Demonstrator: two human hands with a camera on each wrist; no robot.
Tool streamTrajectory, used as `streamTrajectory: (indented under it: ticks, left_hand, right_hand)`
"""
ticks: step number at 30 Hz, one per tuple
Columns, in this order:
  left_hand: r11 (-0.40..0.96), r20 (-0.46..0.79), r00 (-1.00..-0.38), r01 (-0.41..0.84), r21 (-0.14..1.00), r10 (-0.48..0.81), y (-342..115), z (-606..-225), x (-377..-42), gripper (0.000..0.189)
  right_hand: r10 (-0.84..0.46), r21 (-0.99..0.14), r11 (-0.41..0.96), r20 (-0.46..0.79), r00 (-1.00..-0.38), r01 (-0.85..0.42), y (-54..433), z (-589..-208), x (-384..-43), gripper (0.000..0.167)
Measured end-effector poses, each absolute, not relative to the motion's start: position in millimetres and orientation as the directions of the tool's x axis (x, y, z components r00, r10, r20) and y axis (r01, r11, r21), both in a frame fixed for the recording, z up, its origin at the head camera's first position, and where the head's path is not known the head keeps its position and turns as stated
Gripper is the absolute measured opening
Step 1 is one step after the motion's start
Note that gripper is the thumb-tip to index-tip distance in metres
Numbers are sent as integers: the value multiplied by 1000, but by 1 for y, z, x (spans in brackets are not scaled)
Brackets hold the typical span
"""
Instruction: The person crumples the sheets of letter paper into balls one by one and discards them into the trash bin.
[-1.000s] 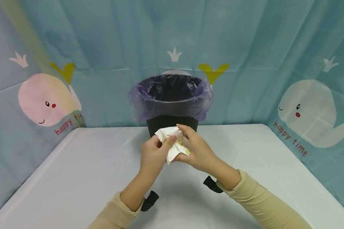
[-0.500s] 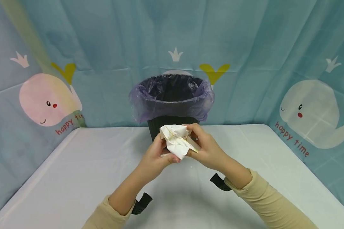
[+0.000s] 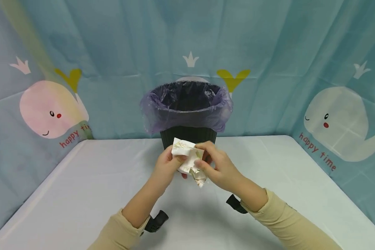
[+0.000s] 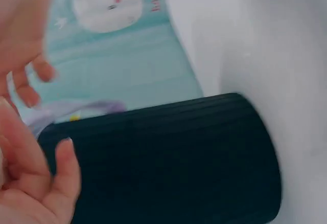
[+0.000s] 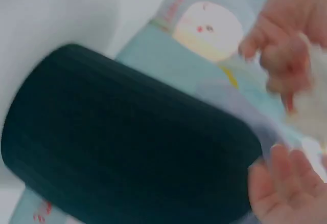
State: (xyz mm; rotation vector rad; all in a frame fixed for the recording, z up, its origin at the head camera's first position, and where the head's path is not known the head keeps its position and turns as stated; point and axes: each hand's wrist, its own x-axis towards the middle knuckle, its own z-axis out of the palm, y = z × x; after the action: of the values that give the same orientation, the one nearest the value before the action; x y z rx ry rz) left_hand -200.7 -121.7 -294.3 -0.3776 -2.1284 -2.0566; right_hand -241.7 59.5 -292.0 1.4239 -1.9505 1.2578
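A crumpled white paper napkin (image 3: 189, 158) with yellow-green and brownish stains is between both hands in the head view, in front of the bin. My left hand (image 3: 165, 167) grips its left side, thumb on top. Thumb and fingers of my right hand (image 3: 220, 169) pinch the right side. One stained corner hangs down between the hands. In the left wrist view, the left hand (image 4: 38, 183) is at the lower left with fingers bent. The right wrist view has the right hand (image 5: 288, 185) at the lower right; the napkin is mostly out of sight there.
Behind the hands stands a black ribbed trash bin (image 3: 187, 133) lined with a purple plastic bag (image 3: 187, 119), its mouth open upward. It stands on a white table (image 3: 112, 180). A blue whale-print curtain (image 3: 118, 41) encloses the back and sides. Black wrist mounts (image 3: 156, 221) stick out from the sleeves.
The napkin has been turned and folded over between the hands, from a bunched shape to a flatter one with a corner pointing down. The right thumb now lies on its front.
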Motion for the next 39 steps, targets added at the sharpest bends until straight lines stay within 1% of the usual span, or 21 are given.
streamTrajectory:
  ticks: [1, 2, 3, 4, 8, 9, 11, 14, 16, 17, 21, 24, 26, 28, 31, 32, 34, 36, 38, 39]
  left_hand:
    - [17, 271, -960, 273, 962, 72, -124, -293, -200, 25]
    - [13, 256, -964, 258, 966, 77, -125, -292, -200, 26]
    - [15, 246, -965, 248, 969, 90, -127, -291, -199, 27]
    - [23, 242, -962, 246, 969, 126, -129, -290, -197, 28]
    - [38, 248, -921, 271, 962, 300, -134, -287, -192, 30]
    - [37, 258, -907, 286, 957, 334, -135, -286, -191, 30]
    - [28, 280, -883, 313, 949, 376, -136, -285, -190, 31]
    - [-4, 312, -873, 335, 942, 375, -137, -287, -191, 35]
    - [-36, 341, -871, 351, 936, 354, -135, -289, -192, 35]
    - [-42, 355, -870, 363, 931, 342, -134, -290, -192, 34]
    - [-41, 377, -877, 382, 923, 297, -125, -292, -192, 31]
    - [-19, 355, -882, 367, 930, 309, -123, -288, -192, 33]
    - [-16, 334, -876, 351, 936, 348, -125, -283, -191, 40]
    - [-41, 330, -857, 343, 939, 395, -126, -279, -191, 53]
    - [-139, 356, -823, 329, 934, 444, -127, -276, -190, 82]
    - [-175, 375, -813, 332, 927, 446, -126, -276, -190, 90]
    - [-221, 407, -817, 345, 912, 408, -124, -278, -189, 101]
    - [-245, 428, -834, 360, 900, 347, -124, -279, -187, 104]
    - [-237, 436, -855, 379, 895, 281, -124, -279, -184, 99]
    - [-230, 432, -867, 381, 896, 248, -125, -278, -182, 92]
  right_hand:
    - [-576, -438, 71, 716, -395, -896, 63, -289, -241, 50]
    - [-622, -450, 61, 681, -387, -891, 66, -287, -242, 65]
    - [-663, -456, 43, 652, -367, -889, 69, -284, -243, 76]
    - [-694, -457, 15, 635, -338, -889, 70, -282, -244, 82]
    - [-788, -429, -144, 595, -159, -892, 72, -277, -250, 81]
    - [-801, -424, -166, 584, -129, -890, 73, -277, -251, 82]
    - [-829, -425, -193, 553, -85, -884, 75, -276, -253, 90]
    - [-843, -416, -194, 533, -66, -889, 78, -274, -252, 99]
    - [-818, -381, -188, 571, -70, -905, 76, -274, -251, 98]
    - [-796, -362, -180, 600, -81, -915, 74, -275, -249, 95]
    - [-666, -282, -146, 737, -117, -948, 62, -280, -246, 75]
    - [-583, -295, -122, 794, -172, -948, 57, -282, -244, 62]
    - [-527, -344, -121, 817, -234, -931, 56, -280, -241, 55]
    - [-477, -400, -133, 828, -295, -907, 56, -277, -239, 50]
    - [-394, -461, -156, 840, -373, -874, 56, -272, -237, 48]
    - [-374, -471, -159, 842, -388, -868, 56, -271, -236, 49]
    - [-358, -475, -135, 842, -404, -870, 55, -268, -235, 54]
    - [-376, -476, -116, 834, -405, -872, 55, -266, -235, 57]
    - [-443, -472, -93, 808, -388, -876, 58, -264, -234, 60]
    - [-488, -475, -99, 789, -373, -874, 59, -263, -234, 60]
